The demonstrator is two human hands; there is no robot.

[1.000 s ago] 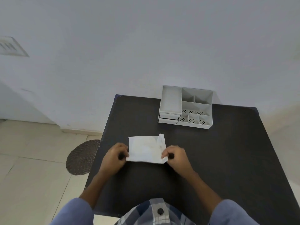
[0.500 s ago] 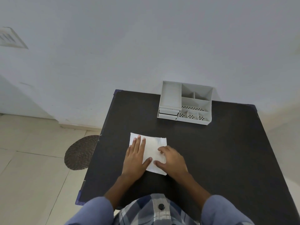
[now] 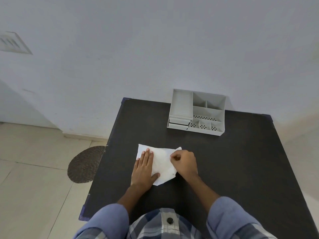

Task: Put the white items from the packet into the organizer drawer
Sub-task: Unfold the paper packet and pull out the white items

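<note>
The right hand [image 3: 184, 163] was curled into a loose fist with its fingertips pinching the right edge of the flat white paper packet [image 3: 161, 163]. The left hand [image 3: 144, 168] lay flat and open on the packet's left half, fingers straight and together, thumb spread across the lower part, pressing the paper down. The packet itself looked thin and slightly crumpled, with its far right corner lifted a little, and it sat between the two hands. None of its contents could be seen.

Under it was the dark matte square table [image 3: 224, 169], with a worn bluish edge showing at its left corners. The packet rested on the near left part of that top. Well apart from it, at the far edge against the wall, stood the light grey plastic desk organizer [image 3: 196, 112]: a long tray on the left above two small closed drawers [image 3: 178, 123], open square compartments on the right, and a front row of small bins with dotted perforated floors.

Behind the table rose a plain pale wall [image 3: 155, 49] with a small vent grille [image 3: 12, 43] at the left. The floor [image 3: 34, 169] was pale tile, and a round dark woven mat [image 3: 84, 164] lay on it just beside the table's left edge. Blue sleeves [image 3: 227, 214] and a plaid shirt front [image 3: 164, 225] filled the bottom.
</note>
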